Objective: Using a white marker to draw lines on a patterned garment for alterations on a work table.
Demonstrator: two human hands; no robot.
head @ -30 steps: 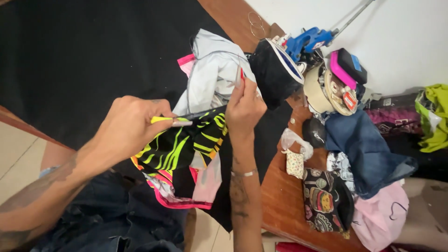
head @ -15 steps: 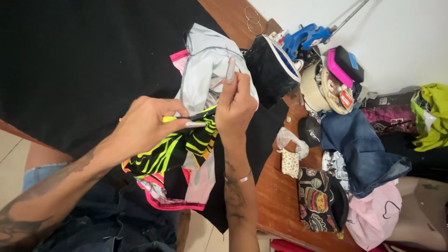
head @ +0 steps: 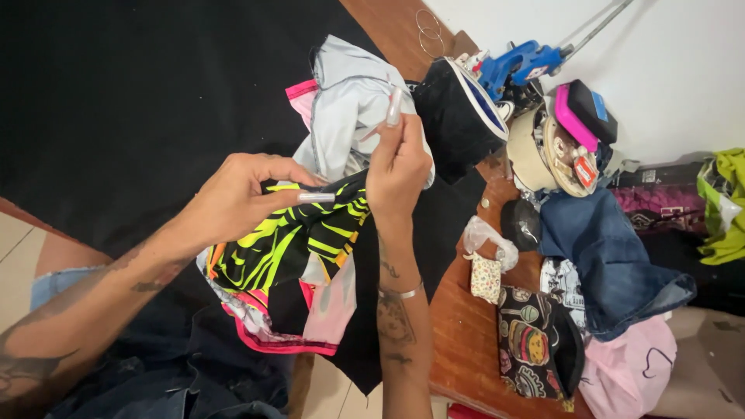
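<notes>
The person's left hand (head: 233,203) has been sliding toward three o'clock over the last second and is now lying across the black garment with neon yellow stripes (head: 299,237), its fingers pressed down on the cloth with a long pale nail pointing right. The yellow-handled tool it was holding a moment ago is no longer showing; I cannot tell whether it is hidden in the palm. The right hand (head: 397,167) has been rising toward twelve o'clock, and its fingers are now pinching a fold of the pale grey fabric (head: 341,109) just above the striped piece, pulling it taut, so the work appears to be moving along the seam. The striped garment is hanging between both hands over the person's lap, soft and stretchy-looking, edged in hot pink with sheer pale panels. Behind it, a black cloth (head: 116,101) is covering much of the wooden desk (head: 466,341). At three o'clock, a folded blue denim piece (head: 613,256), a patterned black pouch (head: 535,349) and a pink garment (head: 628,380) are lying heaped; at one o'clock, a blue tool (head: 520,62) is resting near the white wall.
</notes>
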